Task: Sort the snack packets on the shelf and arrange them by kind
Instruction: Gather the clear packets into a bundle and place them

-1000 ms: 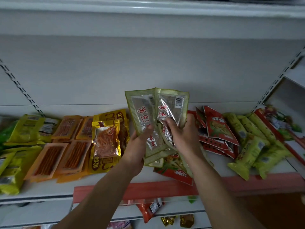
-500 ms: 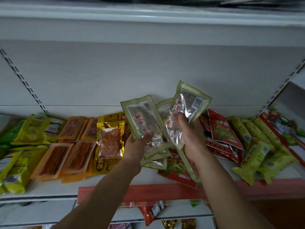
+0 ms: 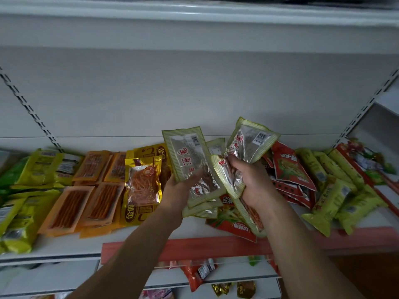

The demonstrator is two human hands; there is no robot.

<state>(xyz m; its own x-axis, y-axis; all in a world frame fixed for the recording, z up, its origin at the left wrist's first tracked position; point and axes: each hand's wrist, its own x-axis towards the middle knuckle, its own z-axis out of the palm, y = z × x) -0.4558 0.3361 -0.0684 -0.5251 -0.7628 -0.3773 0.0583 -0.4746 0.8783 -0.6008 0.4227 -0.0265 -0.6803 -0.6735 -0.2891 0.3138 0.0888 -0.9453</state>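
**Gathering one kind above the shelf**

Left hand (image 3: 179,190) grips a fanned stack of silver-green packets (image 3: 185,154). Right hand (image 3: 252,186) clutches more of that kind, probably to merge both lots. Beyond, on the shelf (image 3: 64,244), orange packets (image 3: 69,206) lie left and red packets (image 3: 289,169) lie right.

Two hands (image 3: 254,184), four orange stick packets (image 3: 71,203), two gold packets (image 3: 143,182)
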